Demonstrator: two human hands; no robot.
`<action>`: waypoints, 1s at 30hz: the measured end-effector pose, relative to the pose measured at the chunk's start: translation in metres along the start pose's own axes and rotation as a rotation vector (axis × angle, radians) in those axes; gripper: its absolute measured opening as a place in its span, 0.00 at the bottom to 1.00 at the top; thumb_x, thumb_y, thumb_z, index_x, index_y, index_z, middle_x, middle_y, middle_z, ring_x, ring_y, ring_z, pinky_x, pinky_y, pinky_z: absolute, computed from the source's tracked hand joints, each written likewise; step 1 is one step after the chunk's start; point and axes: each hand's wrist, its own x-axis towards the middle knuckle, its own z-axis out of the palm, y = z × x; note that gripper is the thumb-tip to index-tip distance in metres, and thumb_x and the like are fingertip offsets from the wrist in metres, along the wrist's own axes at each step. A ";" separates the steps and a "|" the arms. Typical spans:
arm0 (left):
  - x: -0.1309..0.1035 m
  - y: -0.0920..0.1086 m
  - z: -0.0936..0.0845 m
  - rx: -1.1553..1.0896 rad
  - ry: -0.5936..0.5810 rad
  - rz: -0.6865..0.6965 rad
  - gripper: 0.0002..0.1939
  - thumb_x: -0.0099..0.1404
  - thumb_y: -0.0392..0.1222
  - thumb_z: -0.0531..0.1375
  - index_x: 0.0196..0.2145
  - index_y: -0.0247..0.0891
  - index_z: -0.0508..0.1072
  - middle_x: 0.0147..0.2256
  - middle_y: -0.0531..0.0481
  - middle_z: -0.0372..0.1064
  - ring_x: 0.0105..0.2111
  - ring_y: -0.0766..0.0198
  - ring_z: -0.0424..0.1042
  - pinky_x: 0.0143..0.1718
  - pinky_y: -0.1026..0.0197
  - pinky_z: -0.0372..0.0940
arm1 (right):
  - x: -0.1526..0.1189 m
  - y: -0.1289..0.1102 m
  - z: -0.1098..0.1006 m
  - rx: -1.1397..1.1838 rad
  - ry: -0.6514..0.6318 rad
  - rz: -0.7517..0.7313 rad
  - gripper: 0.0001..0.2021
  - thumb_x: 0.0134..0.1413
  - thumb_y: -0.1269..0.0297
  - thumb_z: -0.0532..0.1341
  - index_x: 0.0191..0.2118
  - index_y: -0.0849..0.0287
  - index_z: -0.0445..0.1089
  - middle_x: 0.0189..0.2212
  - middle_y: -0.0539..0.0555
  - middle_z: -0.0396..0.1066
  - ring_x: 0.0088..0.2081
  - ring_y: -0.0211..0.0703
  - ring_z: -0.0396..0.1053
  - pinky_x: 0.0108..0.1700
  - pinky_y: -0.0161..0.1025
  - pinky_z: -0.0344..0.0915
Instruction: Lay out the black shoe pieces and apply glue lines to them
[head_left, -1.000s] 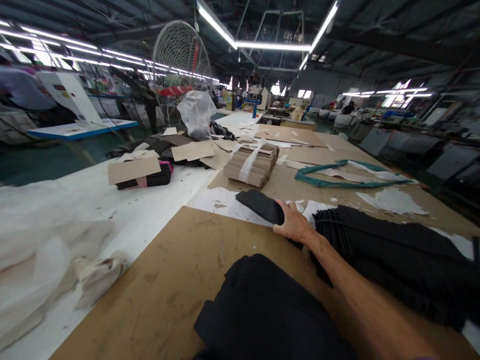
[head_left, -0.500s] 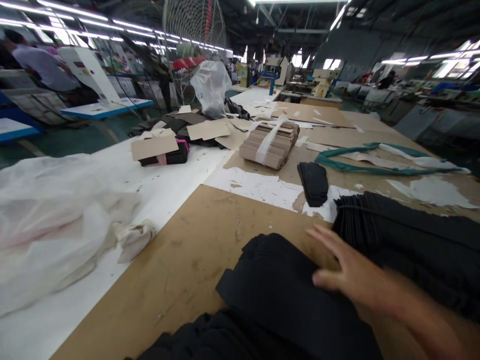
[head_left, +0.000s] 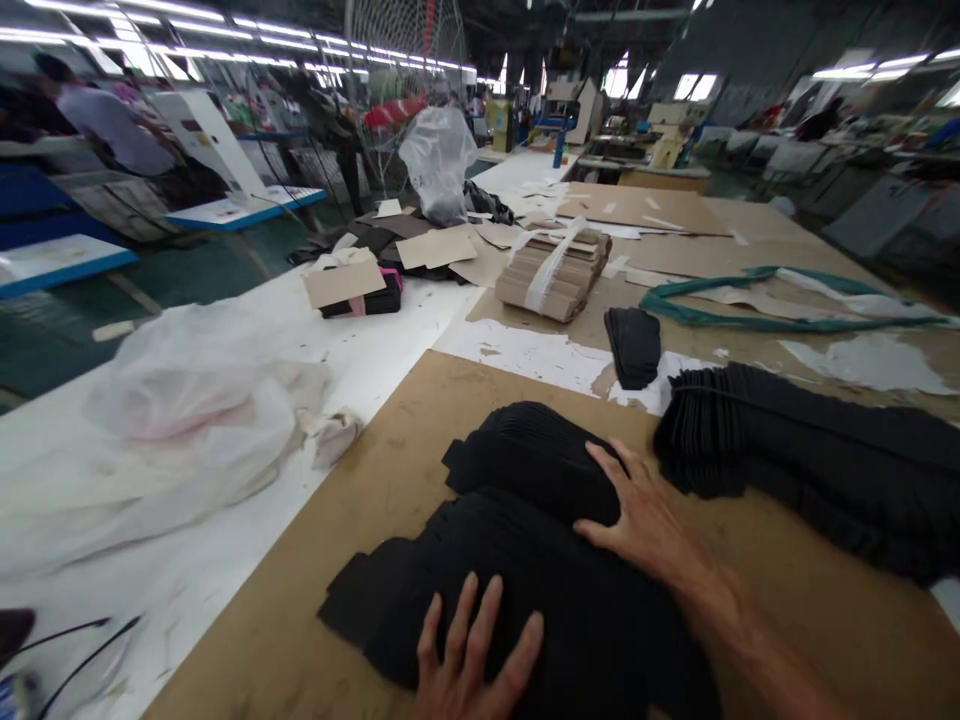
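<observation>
Two piles of thin black cut pieces lie against each other on the brown board (head_left: 390,470) before me. On the nearer pile (head_left: 592,630) rests my left hand (head_left: 476,650), its fingers spread over the top. My right hand (head_left: 637,510) lies along the right end of the farther pile (head_left: 525,450), thumb and fingers apart, touching it. Whether the pieces are fabric or sheet foam I cannot tell. A long row of similar black pieces (head_left: 817,450) leans over to the right of my right hand. Beyond it sits a small black stack (head_left: 634,345).
A bundle of brown card pieces (head_left: 551,280) tied with white strip stands further back. Crumpled clear plastic (head_left: 202,400) covers the white table at left. A green strap loop (head_left: 675,308) lies at right. A fan (head_left: 405,60) stands behind; a person (head_left: 112,120) sits far left.
My left hand has come into view onto the nearer pile. My right hand has settled against the farther pile's end. The view has shifted, showing more of the near piles.
</observation>
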 end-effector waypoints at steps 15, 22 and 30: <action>0.095 -0.039 0.036 -0.306 -0.236 -0.245 0.44 0.49 0.71 0.49 0.59 0.54 0.45 0.61 0.41 0.42 0.60 0.42 0.39 0.54 0.34 0.36 | 0.129 0.016 -0.007 0.001 0.048 -0.125 0.42 0.37 0.48 0.63 0.60 0.56 0.51 0.58 0.62 0.49 0.56 0.58 0.52 0.53 0.52 0.53; 0.110 -0.049 0.031 -0.302 -0.223 -0.217 0.46 0.47 0.69 0.55 0.59 0.47 0.49 0.60 0.38 0.44 0.59 0.42 0.42 0.55 0.36 0.41 | 0.073 0.009 -0.025 0.021 0.219 -0.023 0.27 0.54 0.53 0.51 0.57 0.61 0.53 0.57 0.62 0.53 0.57 0.54 0.51 0.55 0.51 0.53; -0.004 -0.048 -0.018 -0.158 -0.190 -0.389 0.23 0.62 0.44 0.50 0.56 0.43 0.57 0.59 0.44 0.48 0.60 0.51 0.43 0.55 0.45 0.50 | -0.082 -0.008 0.025 0.074 0.273 -0.066 0.16 0.57 0.60 0.49 0.47 0.60 0.65 0.47 0.59 0.66 0.48 0.47 0.64 0.49 0.45 0.61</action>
